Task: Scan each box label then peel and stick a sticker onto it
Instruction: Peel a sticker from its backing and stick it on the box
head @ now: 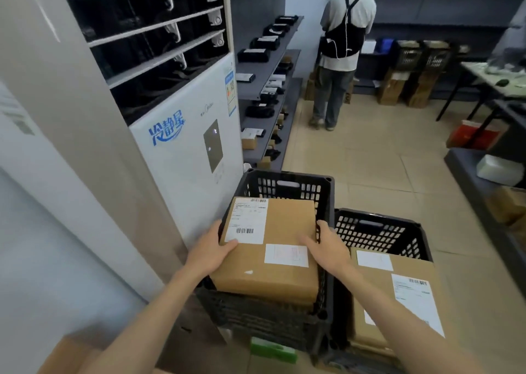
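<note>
Cardboard box (273, 248) sat atop left black crate (327, 203), 6 o'clock of frame. Left hand (212, 250) and right hand (327, 248) gripped opposite edges, thumbs on top. Risk: thumb covered shipping label (247, 221) corner, blocking scan; box could slip, tilt into crate.

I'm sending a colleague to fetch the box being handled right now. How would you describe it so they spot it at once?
Start at the tall white air conditioner; the black crate right beside it holds the cardboard box. Left hand and right hand grip its sides. Unlike the neighbouring box in the right crate, its barcode label sits at the far left corner.
</note>
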